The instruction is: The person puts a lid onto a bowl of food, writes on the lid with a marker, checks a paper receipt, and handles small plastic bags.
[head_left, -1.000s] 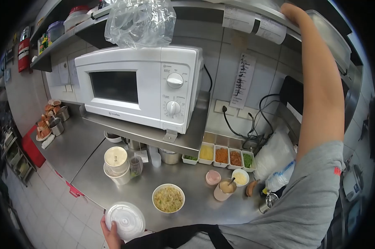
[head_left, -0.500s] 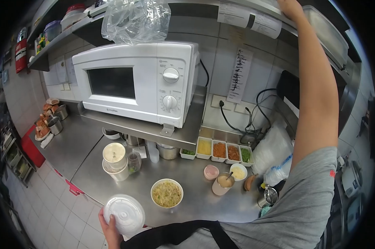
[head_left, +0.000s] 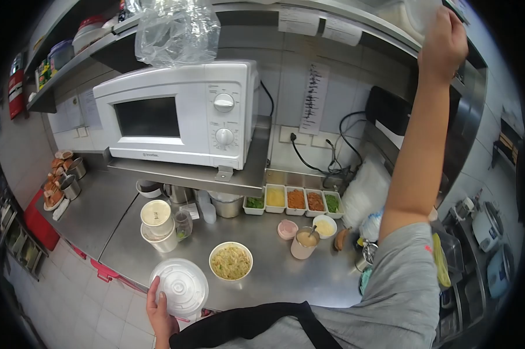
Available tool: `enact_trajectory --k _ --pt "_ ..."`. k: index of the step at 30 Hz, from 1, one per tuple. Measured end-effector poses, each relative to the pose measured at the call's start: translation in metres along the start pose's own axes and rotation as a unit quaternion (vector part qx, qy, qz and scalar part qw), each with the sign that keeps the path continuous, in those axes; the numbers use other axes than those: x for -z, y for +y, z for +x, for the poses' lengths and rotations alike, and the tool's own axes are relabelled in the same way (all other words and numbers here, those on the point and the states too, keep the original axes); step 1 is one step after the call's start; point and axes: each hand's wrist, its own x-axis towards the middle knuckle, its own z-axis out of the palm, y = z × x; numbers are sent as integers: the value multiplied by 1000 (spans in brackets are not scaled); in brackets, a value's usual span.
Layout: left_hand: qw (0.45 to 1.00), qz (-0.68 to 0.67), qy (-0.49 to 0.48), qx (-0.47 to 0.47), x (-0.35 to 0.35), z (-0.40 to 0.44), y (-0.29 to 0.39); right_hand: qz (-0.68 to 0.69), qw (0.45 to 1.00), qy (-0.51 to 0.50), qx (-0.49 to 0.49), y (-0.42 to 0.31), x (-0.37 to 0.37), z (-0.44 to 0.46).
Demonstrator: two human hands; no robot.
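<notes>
My left hand [head_left: 162, 309] grips the edge of a round translucent plastic lid [head_left: 181, 285] at the counter's front edge. To the right of the lid stands a white paper bowl [head_left: 231, 276] filled with chopped, yellow-green food [head_left: 231, 261]. My right hand [head_left: 444, 47] is raised to the overhead shelf at the top right, its fingers closed on a translucent plastic piece [head_left: 423, 13] whose kind I cannot make out. Behind the bowl, a beige cup [head_left: 302, 249] with a spoon in it stands beside a small bowl of pale yellow shreds [head_left: 324, 225] and a pink tub [head_left: 287, 229].
A white microwave [head_left: 175, 116] sits on a raised metal shelf. Below it are small trays of toppings [head_left: 296, 199], a metal pot [head_left: 227, 205] and stacked paper tubs [head_left: 158, 228]. Power cords [head_left: 315, 163] hang at the wall. A clear plastic bag [head_left: 178, 32] hangs above.
My right hand has moved down and right along the shelf and now shows closed on translucent plastic. The left hand with the lid has shifted slightly right. The whole view has shifted a little.
</notes>
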Motion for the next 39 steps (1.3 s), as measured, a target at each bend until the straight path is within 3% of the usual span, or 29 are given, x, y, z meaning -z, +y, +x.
enact_trajectory --k 2,5,8,9,11,12,15,16,18,19,20,21,22,23,24,25,27,28,30,31,32,35,36,39 --pt "999 -34 -34 -8 -10 3 5 34 999 -20 8 -75 22 -50" --pt "989 -92 -111 -9 -27 8 16 70 969 -234 -39 -149 71 -138" --pt "974 -148 -172 -6 -45 13 20 122 854 -503 -45 -215 108 -229" --pt "961 -178 -213 14 -46 17 16 179 812 -547 -97 -235 106 -268" --pt "925 -238 -291 58 -46 22 1 248 781 -560 -123 -276 112 -344" --pt "939 -236 -231 100 -47 13 -6 235 785 -562 -109 -291 117 -374" --pt "964 -52 -201 164 -44 15 -9 270 759 -578 -127 -301 127 -403" --pt "960 -105 -167 198 -45 13 -7 292 744 -584 -143 -301 126 -402" --pt "972 -71 -149 169 -40 7 -9 301 679 -521 -422 -287 133 -371" --pt "977 -53 -139 155 -36 5 -11 247 712 -472 -457 -263 125 -349" --pt "979 -47 -133 145 -29 7 -13 302 588 -276 -697 -228 118 -342" --pt "982 -41 -126 136 -19 12 -15 406 547 -71 -729 -177 118 -335" --pt "984 -36 -118 127 -13 15 -17 377 542 -19 -751 -127 124 -288" --pt "985 -40 -109 128 -10 13 -14 252 556 131 -781 -118 108 -217" --pt "986 -44 -100 128 -7 11 -7 289 651 191 -676 -94 114 -169" --pt "987 -52 -89 122 -7 14 -3 418 711 125 -552 -120 109 -109" --pt "990 -26 -43 135 3 27 -10 575 735 -64 -355 -181 122 -32" --pt "987 -48 -42 148 6 33 -11 634 709 -171 -257 -215 136 -10" --pt "984 -67 -53 156 9 26 -7 722 582 -374 -30 -280 165 8" --pt "985 -58 -64 150 11 23 -5 731 533 -425 33 -302 174 5" --pt "986 -46 -76 141 14 24 -3 716 539 -440 54 -305 185 9" --pt "979 53 -176 93 25 34 13 520 722 -456 30 -269 221 9" --pt "970 98 -213 62 27 37 17 538 726 -425 -53 -262 229 -10" --pt "938 191 -289 25 17 36 28 621 662 -307 -287 -229 211 -122"
